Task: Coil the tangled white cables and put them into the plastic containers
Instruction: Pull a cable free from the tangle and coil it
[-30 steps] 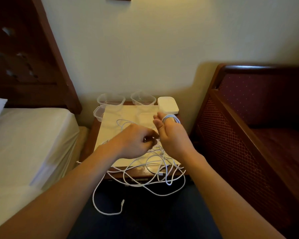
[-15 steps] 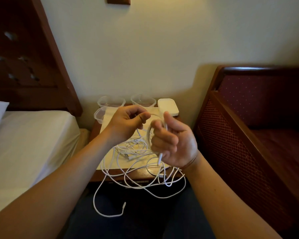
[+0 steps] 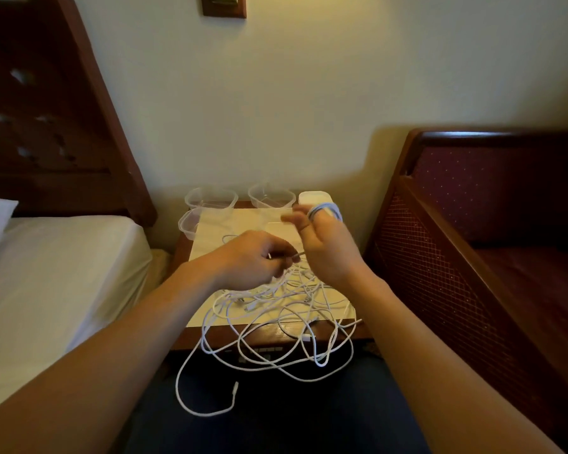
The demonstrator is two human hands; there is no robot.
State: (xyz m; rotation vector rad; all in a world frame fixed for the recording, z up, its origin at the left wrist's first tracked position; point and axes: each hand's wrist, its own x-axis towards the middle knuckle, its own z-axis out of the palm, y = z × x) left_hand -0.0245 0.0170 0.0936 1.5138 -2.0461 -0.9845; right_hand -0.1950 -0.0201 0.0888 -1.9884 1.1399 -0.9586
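Observation:
A tangle of white cables (image 3: 276, 326) lies on the front of the small bedside table (image 3: 197, 335) and spills over its edge. My right hand (image 3: 325, 250) is raised above the table with several turns of white cable (image 3: 325, 209) wound round its extended fingers. Just left of it, my left hand (image 3: 253, 260) pinches the strand that runs to that coil. Three clear plastic containers stand at the back of the table: one at back left (image 3: 210, 198), one at back middle (image 3: 271, 194), one lower left (image 3: 188, 224). A white lidded container (image 3: 313, 196) sits partly hidden behind my right fingers.
A cream sheet (image 3: 240, 224) covers the tabletop. A bed with white sheets (image 3: 56, 273) and a dark wooden headboard (image 3: 46, 119) lies to the left. A dark red wooden bench (image 3: 492, 224) stands to the right. One cable end (image 3: 235, 386) dangles over dark blue fabric below.
My left hand has dropped from above the table to beside my right hand, drawing the strand down. My right hand has turned, its fingers now stretched out with the coil round them.

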